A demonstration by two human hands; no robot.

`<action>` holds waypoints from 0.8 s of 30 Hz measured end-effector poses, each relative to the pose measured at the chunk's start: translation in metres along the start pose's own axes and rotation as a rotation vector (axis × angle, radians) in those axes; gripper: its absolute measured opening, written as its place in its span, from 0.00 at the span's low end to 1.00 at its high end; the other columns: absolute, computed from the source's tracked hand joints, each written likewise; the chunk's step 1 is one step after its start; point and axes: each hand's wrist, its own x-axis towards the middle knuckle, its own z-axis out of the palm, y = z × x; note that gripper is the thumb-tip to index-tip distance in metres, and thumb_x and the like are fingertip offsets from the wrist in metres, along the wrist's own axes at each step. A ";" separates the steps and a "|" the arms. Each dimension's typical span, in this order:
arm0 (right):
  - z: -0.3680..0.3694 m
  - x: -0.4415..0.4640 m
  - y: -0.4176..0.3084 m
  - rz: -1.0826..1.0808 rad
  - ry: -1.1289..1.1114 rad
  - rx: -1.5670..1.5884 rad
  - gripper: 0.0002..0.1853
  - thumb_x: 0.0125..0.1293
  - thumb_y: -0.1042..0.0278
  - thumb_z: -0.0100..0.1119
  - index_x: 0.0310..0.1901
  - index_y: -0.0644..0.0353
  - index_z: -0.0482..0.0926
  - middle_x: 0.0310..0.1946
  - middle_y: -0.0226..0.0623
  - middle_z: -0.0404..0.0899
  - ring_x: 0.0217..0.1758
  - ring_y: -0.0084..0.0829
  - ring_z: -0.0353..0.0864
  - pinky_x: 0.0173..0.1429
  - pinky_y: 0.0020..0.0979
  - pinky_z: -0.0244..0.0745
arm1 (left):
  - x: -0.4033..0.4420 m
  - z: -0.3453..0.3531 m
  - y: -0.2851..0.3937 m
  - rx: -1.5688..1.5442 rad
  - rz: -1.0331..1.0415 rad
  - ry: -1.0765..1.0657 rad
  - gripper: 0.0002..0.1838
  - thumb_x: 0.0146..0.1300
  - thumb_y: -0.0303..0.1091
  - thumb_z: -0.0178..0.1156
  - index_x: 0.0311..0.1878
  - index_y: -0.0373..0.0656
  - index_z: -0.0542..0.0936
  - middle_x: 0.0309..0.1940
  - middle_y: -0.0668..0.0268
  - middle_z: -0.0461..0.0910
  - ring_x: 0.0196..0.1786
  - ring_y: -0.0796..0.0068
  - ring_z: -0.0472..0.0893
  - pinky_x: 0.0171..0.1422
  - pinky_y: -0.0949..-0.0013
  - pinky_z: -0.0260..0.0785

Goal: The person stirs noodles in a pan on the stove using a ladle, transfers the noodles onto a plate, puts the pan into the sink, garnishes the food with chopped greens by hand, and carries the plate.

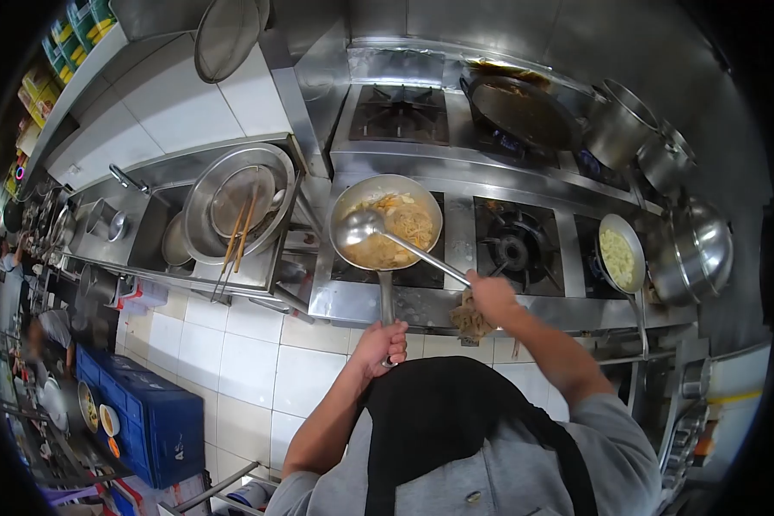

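My left hand (382,347) is closed round the handle of a frying pan (341,191), which sits over the front left burner. In the pan are noodles (411,225) with orange and pale pieces among them. My right hand (493,301) grips the long handle of a ladle (359,228). The ladle's round bowl is over the left part of the pan, just above or touching the food; I cannot tell which. A crumpled brown cloth (470,316) hangs at the stove's front edge below my right hand.
Right of the pan is an unoccupied burner (513,247). Further right, a pan of chopped pale food (617,257) has its handle pointing toward me. A dark wok (525,112) and steel pots (621,125) stand behind. Left are a large steel bowl (199,219) with chopsticks (241,228) and a blue crate (142,413).
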 end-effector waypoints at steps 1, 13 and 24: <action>-0.018 -0.006 0.011 -0.041 -0.016 -0.083 0.14 0.62 0.71 0.55 0.50 0.60 0.72 0.32 0.51 0.84 0.37 0.54 0.86 0.42 0.53 0.79 | 0.001 -0.001 -0.002 0.004 0.006 -0.009 0.11 0.71 0.26 0.59 0.42 0.49 0.64 0.20 0.76 0.62 0.17 0.84 0.61 0.18 0.75 0.52; -0.073 -0.120 0.003 0.172 -0.169 0.388 0.11 0.57 0.73 0.54 0.42 0.62 0.75 0.37 0.55 0.82 0.46 0.54 0.82 0.48 0.49 0.76 | -0.001 0.004 -0.003 0.036 0.040 -0.028 0.09 0.72 0.28 0.58 0.38 0.49 0.67 0.19 0.77 0.60 0.16 0.85 0.59 0.17 0.76 0.52; -0.069 -0.132 -0.002 0.085 -0.283 0.218 0.15 0.57 0.72 0.54 0.48 0.63 0.75 0.37 0.55 0.83 0.46 0.55 0.83 0.52 0.51 0.77 | -0.057 0.014 0.020 0.103 0.043 0.018 0.09 0.72 0.28 0.57 0.35 0.46 0.68 0.19 0.76 0.60 0.16 0.85 0.60 0.16 0.77 0.52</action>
